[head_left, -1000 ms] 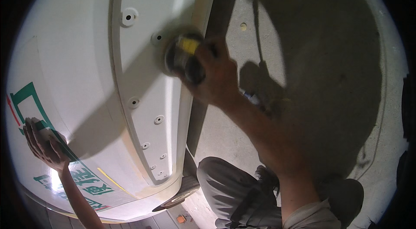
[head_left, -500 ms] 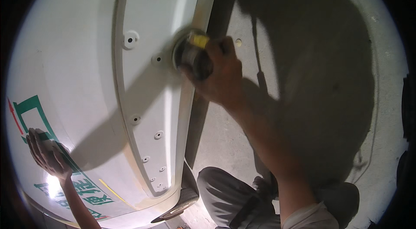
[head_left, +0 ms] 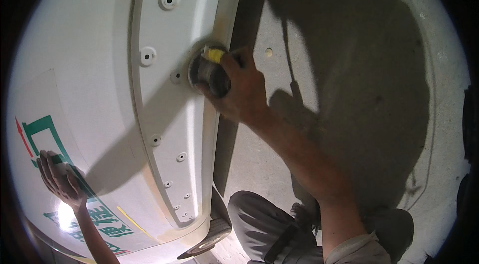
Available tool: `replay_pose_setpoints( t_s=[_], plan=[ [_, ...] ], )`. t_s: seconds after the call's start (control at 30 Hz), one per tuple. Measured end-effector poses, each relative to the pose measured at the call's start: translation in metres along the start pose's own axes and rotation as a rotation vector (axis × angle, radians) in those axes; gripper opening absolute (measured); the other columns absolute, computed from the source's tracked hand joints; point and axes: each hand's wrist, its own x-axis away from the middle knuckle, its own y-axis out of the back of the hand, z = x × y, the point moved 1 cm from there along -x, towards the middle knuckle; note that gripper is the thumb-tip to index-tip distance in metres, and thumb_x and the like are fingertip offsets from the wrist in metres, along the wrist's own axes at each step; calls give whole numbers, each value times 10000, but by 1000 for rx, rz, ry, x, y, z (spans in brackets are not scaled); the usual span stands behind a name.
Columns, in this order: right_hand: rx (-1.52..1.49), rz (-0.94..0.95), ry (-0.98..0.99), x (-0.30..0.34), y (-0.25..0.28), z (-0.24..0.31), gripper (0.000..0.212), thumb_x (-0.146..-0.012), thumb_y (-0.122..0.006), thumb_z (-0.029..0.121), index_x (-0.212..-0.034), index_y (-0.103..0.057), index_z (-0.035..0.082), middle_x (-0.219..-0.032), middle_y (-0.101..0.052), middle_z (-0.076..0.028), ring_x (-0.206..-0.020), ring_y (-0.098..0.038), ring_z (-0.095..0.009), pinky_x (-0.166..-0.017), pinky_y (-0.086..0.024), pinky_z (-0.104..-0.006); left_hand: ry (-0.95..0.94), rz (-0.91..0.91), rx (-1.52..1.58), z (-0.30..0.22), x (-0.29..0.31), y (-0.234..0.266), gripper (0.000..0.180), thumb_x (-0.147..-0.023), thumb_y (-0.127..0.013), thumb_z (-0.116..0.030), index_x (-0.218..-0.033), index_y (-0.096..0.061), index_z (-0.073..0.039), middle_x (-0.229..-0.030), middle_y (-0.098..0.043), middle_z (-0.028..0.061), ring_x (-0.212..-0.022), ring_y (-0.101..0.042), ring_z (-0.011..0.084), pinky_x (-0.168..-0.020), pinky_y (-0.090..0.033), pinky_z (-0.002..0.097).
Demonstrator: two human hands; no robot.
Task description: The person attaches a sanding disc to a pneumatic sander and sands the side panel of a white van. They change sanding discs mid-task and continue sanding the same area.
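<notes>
My right hand (head_left: 242, 87) grips a round dark power sander (head_left: 213, 77) with a yellow part on top. Its disc lies against the white lower panel (head_left: 172, 109) of a vehicle, near that panel's outer edge. Motion blurs the sander somewhat. Far to the left, my left hand (head_left: 61, 180) rests flat on the vehicle's white side (head_left: 85, 89), fingers stretched out over green lettering. Nothing is in that hand. Round fittings with dark centre holes, such as this one (head_left: 169, 0), dot the panel beside the sander.
A wheel (head_left: 212, 236) shows at the panel's near end. Grey concrete floor (head_left: 254, 154) lies to the right, partly in shadow, with a thin dark cable-like line across it. My bent legs (head_left: 269, 224) are at the bottom. Bright light glares off the lower left side.
The sander and my right hand have shifted slightly left and down in the picture. The panel's fittings also sit lower in view. My left hand stays flat on the side.
</notes>
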Motion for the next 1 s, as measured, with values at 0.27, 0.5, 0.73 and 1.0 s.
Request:
replay_pose_setpoints(
  t_s=[0.27, 0.5, 0.73, 1.0],
  plan=[
    [33, -321, 112, -100, 33, -19, 643, -714, -933, 428, -1204, -669, 108, -1038, -761, -179, -939, -753, -308, -820, -604, -429, -103, -36, -40, -2, -4, 2, 561, -1090, -299, -446, -1559, -408, -156, -1583, -482, 168, -1450, -472, 404, -1223, -348, 604],
    [-30, -95, 26, 38, -20, 3, 704, -721, -929, 307, -1346, -626, 193, -1164, -589, -158, -993, -704, -338, -787, -644, -446, -15, 21, -44, -3, 3, 5, 540, -1098, -294, -425, -1560, -394, -164, -1581, -483, 173, -1445, -477, 408, -1222, -353, 599],
    [-368, -46, 17, 190, -66, 37, 633, -699, -952, 216, -1262, -685, 105, -1139, -623, -180, -979, -679, -370, -800, -607, -430, -38, 24, -13, -3, 1, 5, 554, -1092, -304, -421, -1552, -429, -138, -1580, -487, 173, -1454, -469, 400, -1231, -340, 587],
    [-687, -237, -435, 81, -71, -54, 566, -789, -902, 195, -1245, -618, 15, -1168, -703, -184, -1073, -706, -304, -934, -570, -394, -38, 21, -8, 5, 1, 0, 573, -1086, -316, -417, -1544, -469, -109, -1579, -492, 173, -1464, -459, 391, -1241, -325, 574]
  ],
)
